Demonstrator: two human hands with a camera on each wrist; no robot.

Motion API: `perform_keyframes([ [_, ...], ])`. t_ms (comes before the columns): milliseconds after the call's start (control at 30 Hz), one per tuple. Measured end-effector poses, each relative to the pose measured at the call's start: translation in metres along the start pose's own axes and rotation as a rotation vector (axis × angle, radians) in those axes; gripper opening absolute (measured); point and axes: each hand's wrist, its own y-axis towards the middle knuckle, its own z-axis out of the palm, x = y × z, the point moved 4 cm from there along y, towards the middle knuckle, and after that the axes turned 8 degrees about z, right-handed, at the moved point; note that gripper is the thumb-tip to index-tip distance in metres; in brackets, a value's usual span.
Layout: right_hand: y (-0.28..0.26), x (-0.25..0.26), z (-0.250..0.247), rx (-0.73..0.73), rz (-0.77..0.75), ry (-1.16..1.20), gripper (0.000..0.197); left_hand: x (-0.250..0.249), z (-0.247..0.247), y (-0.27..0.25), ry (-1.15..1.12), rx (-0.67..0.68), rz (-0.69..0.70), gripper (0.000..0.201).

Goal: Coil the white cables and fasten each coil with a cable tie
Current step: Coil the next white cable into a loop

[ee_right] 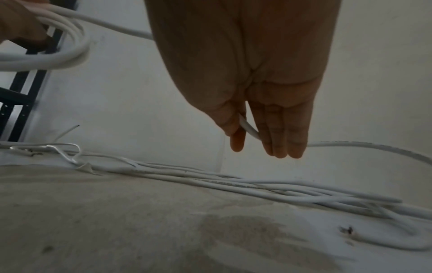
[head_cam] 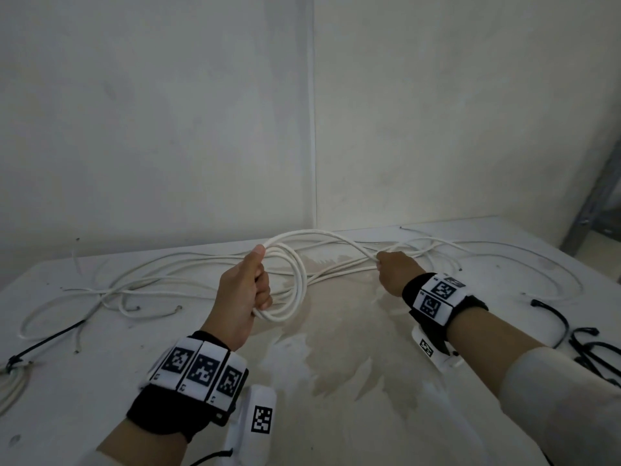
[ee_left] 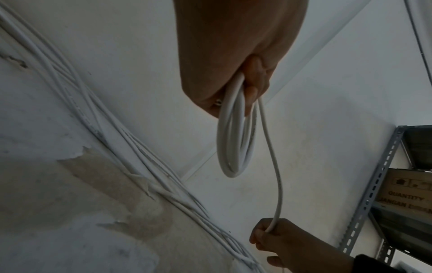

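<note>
My left hand (head_cam: pixel 250 287) grips a small coil of white cable (head_cam: pixel 295 280) above the table, with several loops hanging from its fist (ee_left: pixel 233 140). One strand of that cable arcs from the coil to my right hand (head_cam: pixel 391 270), which pinches it between thumb and fingers (ee_right: pixel 249 129). The strand runs on past the right hand to the right (ee_right: pixel 374 147). More loose white cables (head_cam: pixel 174 280) lie spread across the table behind both hands. Black cable ties (head_cam: pixel 584 344) lie at the right edge of the table.
The white table (head_cam: pixel 336 381) has a stained patch in its middle and stands against a white wall. A finished coil with a black tie (head_cam: pixel 13 368) lies at the left edge. A metal shelf rack (ee_left: pixel 374 184) with a cardboard box stands to the right.
</note>
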Motion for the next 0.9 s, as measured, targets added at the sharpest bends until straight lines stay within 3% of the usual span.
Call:
perform_keyframes([
  [400,-0.022,0.031,0.000,0.003,-0.205,0.005,0.027,-0.008,-0.006,0.003,-0.055,-0.024,0.024,0.043],
  [667,-0.040,0.059,-0.007,-0.061,-0.477,0.118,0.014,-0.022,-0.015,0.005,-0.089,-0.072,0.070,0.043],
  [800,-0.041,0.072,-0.005,-0.049,-0.528,0.050,0.024,-0.028,-0.022,0.001,-0.079,-0.095,0.099,0.044],
  [900,-0.045,0.074,-0.001,0.062,-0.460,0.083,0.048,-0.030,-0.031,0.000,-0.056,-0.134,0.114,0.044],
])
